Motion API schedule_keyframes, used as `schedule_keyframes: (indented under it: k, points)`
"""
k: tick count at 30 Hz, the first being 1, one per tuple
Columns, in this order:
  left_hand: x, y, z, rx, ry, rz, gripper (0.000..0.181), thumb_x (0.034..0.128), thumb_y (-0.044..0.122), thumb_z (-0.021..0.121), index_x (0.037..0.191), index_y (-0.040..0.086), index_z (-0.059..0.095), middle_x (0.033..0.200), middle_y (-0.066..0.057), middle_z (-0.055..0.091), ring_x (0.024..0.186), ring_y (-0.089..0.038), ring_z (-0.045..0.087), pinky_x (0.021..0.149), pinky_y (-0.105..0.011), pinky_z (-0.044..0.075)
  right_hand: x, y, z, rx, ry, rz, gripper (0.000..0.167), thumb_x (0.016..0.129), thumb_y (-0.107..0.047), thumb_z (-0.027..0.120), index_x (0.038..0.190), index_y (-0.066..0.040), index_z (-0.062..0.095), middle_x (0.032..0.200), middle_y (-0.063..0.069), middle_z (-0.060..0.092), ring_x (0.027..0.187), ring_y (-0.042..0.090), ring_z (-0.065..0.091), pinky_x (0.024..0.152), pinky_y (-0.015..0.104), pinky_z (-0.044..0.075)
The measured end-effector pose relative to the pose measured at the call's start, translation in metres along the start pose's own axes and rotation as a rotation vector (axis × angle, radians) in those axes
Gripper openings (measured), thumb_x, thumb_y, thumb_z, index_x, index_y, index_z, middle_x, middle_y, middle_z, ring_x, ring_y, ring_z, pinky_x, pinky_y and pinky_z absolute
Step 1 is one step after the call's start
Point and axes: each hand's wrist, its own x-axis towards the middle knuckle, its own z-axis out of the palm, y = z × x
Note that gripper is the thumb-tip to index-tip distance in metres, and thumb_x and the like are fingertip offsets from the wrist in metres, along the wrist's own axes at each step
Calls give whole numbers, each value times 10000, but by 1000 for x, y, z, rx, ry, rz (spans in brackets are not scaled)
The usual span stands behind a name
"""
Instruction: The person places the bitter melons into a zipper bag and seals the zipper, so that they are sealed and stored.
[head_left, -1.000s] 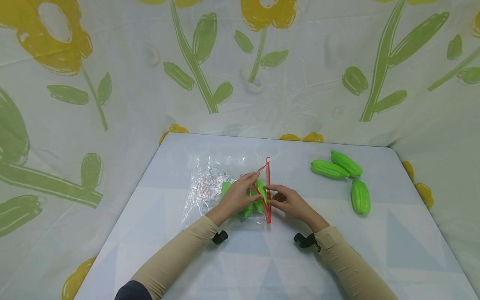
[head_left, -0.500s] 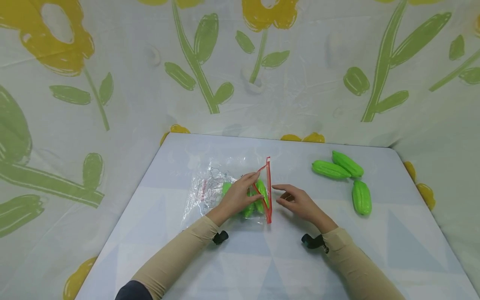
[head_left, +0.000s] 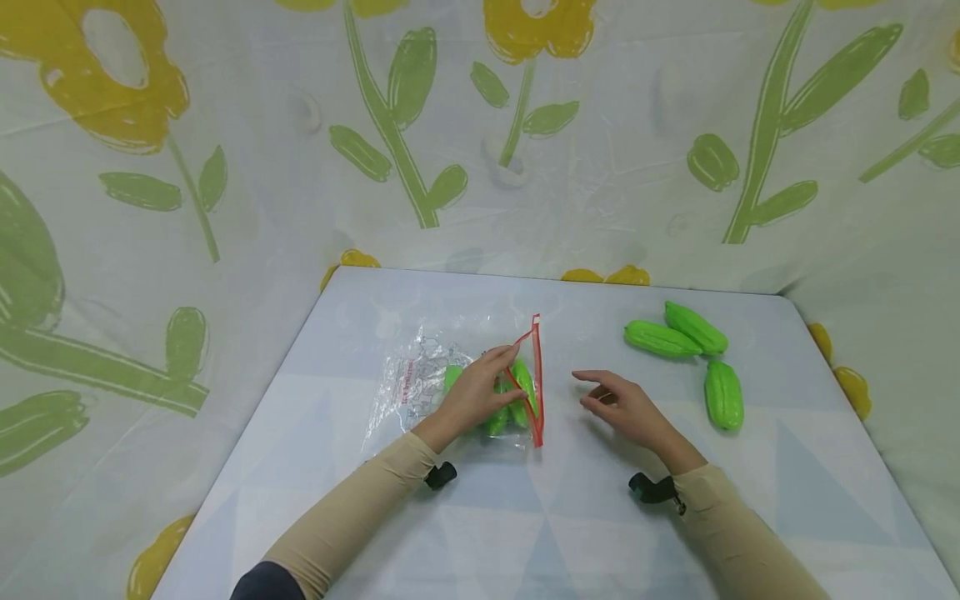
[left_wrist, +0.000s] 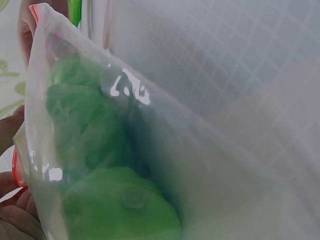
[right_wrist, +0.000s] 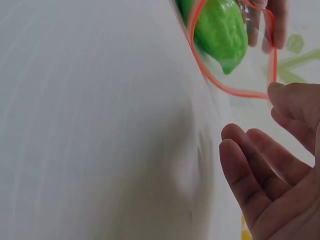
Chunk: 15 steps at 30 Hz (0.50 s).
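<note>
A clear zip bag (head_left: 405, 387) with a red zip edge (head_left: 537, 375) lies on the table, its mouth facing right and parted. Inside it are several green ridged bitter melons (left_wrist: 120, 205), seen through the plastic in the left wrist view. My left hand (head_left: 474, 392) pinches the upper lip of the mouth between thumb and fingers. To the right of the bag, apart from it, my right hand (head_left: 624, 408) hovers with relaxed fingers and holds nothing. One melon tip (right_wrist: 227, 45) shows within the red-rimmed opening in the right wrist view.
Three loose green bitter melons lie at the table's right: one on the left (head_left: 660, 338), one behind it (head_left: 696, 327), one in front (head_left: 723, 396). The white table (head_left: 600, 533) meets a flower-printed curtain (head_left: 600, 192) at the back and sides.
My right hand has moved away from the bag's mouth toward the right, leaving the melon there inside. My left hand keeps its hold on the bag's lip.
</note>
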Motion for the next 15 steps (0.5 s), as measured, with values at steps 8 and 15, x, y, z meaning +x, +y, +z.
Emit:
schedule_keyframes:
  k: [8,15]
  points:
    - [0,-1,1,-12,4,7,811,891,323,806,1545,38,421,1511,-113,501,1170,-266,628,975,-401,536,-13,12,-15,-27,49,-2,476,989,-149,688,1448,-123,566,1390,102,607,1053,234,670,896,359,573]
    - [-1,-2,1,-8,8,7,812,889,326,807,1550,58,420,1510,-106,503,1225,-267,606,1000,-402,524,-23,23,-26,-54,92,-13,454,1010,-186,663,1448,-122,563,1390,109,609,1073,262,673,889,326,572]
